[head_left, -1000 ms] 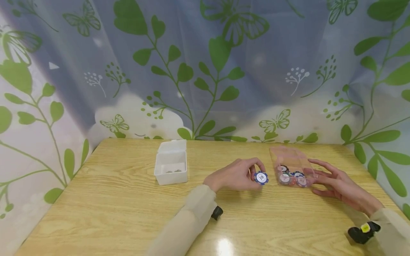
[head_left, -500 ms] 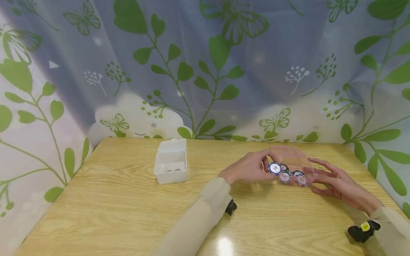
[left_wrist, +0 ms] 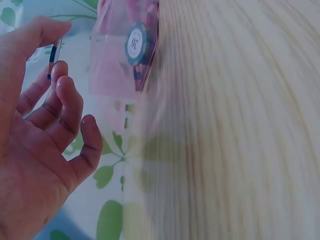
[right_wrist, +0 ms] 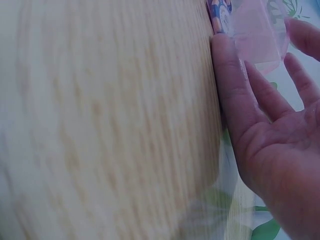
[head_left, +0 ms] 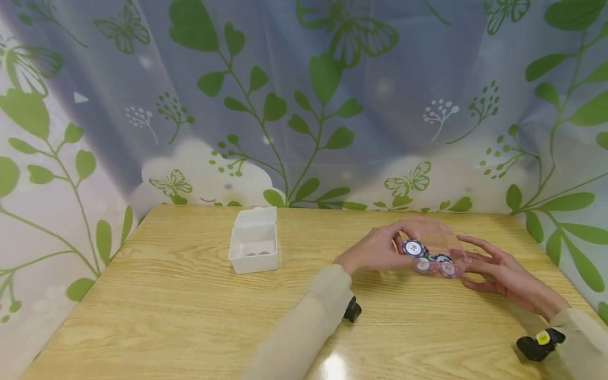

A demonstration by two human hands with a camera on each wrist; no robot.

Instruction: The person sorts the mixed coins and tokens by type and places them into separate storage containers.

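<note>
In the head view, my left hand point(head_left: 377, 250) pinches a blue-edged poker chip point(head_left: 414, 248) marked 10, above the left side of a see-through pink box point(head_left: 434, 228). Several more chips point(head_left: 446, 269) lie inside that box. The left wrist view shows the pinched chip point(left_wrist: 54, 59) edge-on at the fingertips, with a chip marked 20 point(left_wrist: 137, 43) visible through the pink wall. Against the box's right side rest the extended fingers of my right hand point(head_left: 510, 277); in the right wrist view they touch the pink wall point(right_wrist: 256, 42).
A white box point(head_left: 254, 264) with its lid raised stands to the left on the wooden table point(head_left: 166, 306), with small grey pieces at its bottom. A leaf-patterned curtain point(head_left: 266, 105) hangs behind the table.
My left hand has moved right with the poker chip, from beside the pink box to over it. The right hand and both boxes have stayed in place.
</note>
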